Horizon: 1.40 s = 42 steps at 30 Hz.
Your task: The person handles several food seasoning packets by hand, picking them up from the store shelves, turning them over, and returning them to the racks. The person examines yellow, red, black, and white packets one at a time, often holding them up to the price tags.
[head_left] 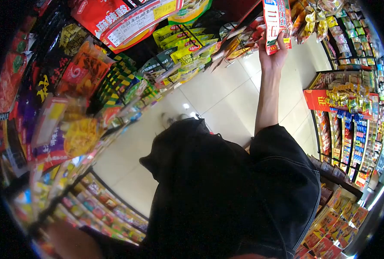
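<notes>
My right hand is stretched out at the top of the view, its fingers closed around the lower end of a red and white printed snack packet. Hanging packets lie close to it on the left. At the lower left is my left hand, smeared by motion and partly cut off by the dark lens edge. Its fingers cannot be made out, and shelves of blurred packets are nearest to it.
Yellow-green snack bags, an orange bag and a red bag fill the racks at the upper left. A red-signed display shelf stands on the right. Pale floor tiles run between the racks.
</notes>
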{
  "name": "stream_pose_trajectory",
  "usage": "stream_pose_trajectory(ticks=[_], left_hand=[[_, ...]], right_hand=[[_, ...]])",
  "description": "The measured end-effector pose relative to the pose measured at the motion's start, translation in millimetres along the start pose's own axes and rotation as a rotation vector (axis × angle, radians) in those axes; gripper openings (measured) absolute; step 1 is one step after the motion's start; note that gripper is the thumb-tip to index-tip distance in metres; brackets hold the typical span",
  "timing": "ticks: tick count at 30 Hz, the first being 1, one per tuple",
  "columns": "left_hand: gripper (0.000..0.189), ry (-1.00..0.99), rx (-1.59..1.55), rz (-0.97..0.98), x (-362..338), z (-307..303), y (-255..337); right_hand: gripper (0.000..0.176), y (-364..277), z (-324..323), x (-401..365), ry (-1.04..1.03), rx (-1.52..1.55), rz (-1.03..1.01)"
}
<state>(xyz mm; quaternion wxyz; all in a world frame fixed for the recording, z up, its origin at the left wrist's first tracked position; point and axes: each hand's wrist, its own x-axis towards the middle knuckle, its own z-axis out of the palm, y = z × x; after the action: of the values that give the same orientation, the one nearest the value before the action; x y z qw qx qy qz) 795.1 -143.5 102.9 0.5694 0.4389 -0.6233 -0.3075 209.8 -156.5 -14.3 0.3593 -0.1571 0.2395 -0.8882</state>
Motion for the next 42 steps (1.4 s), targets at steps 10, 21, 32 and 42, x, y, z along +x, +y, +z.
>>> stream_pose_trajectory(ticks=[10,21,32,42], left_hand=[[0.027,0.011,0.000,-0.046,-2.8,-11.3,-7.7],[0.032,0.037,-0.029,-0.185,-7.0,8.7,-29.3],[0.035,-0.076,-0.126,-0.130,3.0,91.8,-81.0],[0.019,-0.027,-0.216,-0.407,15.4,55.6,-83.9]], right_hand=[[0.039,11.7,7.8,-93.4,0.186,-0.279,-0.038],[0.045,36.4,-4.0,-152.0,0.167,-0.408,0.175],[0.037,166.0,72.4,-249.7,-0.145,-0.405,0.684],[0.066,134.9,71.5,-191.5,-0.868,-0.690,0.867]])
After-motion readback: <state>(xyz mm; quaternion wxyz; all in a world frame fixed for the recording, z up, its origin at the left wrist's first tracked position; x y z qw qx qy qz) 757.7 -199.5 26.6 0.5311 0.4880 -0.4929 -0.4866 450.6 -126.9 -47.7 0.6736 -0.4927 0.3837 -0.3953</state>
